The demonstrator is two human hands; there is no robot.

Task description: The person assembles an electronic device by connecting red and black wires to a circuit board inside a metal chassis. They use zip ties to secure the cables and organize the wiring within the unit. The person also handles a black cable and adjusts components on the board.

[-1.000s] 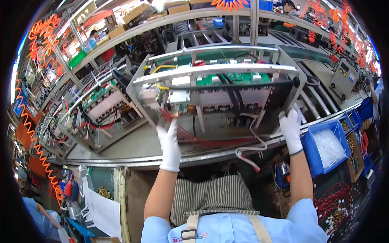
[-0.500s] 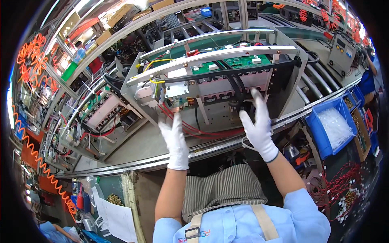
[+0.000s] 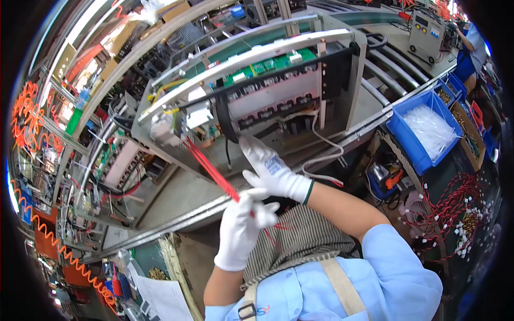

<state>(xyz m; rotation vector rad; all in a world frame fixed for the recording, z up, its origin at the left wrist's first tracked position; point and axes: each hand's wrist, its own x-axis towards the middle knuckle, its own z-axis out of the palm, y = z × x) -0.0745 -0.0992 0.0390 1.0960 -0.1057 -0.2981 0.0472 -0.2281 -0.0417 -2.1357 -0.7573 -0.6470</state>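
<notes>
A bundle of red wires (image 3: 214, 172) stretches from the lower left of an open metal-framed electrical unit (image 3: 278, 101) toward me. My left hand (image 3: 238, 232), in a white glove, is closed around these wires, and their loose ends hang over my lap. My right hand (image 3: 274, 172), gloved too, lies just beyond it with fingers stretched out and thumb apart. Its fingertips are at the lower end of a thick black cable loop (image 3: 227, 117) hanging at the unit's front. Whether they hook the cable is hidden. A green circuit board (image 3: 267, 67) sits inside the unit.
A grey-white cable (image 3: 327, 155) trails over the bench edge. To the right stand a blue bin (image 3: 423, 128) of clear plastic pieces and a heap of red wires with white connectors (image 3: 444, 214). A second unit (image 3: 120, 166) is at left; metal rollers (image 3: 391, 69) run behind.
My left hand has gathered the red wires and pulled them toward me. My right hand has moved left, and the black cables have shifted left along the unit. The view has turned right.
</notes>
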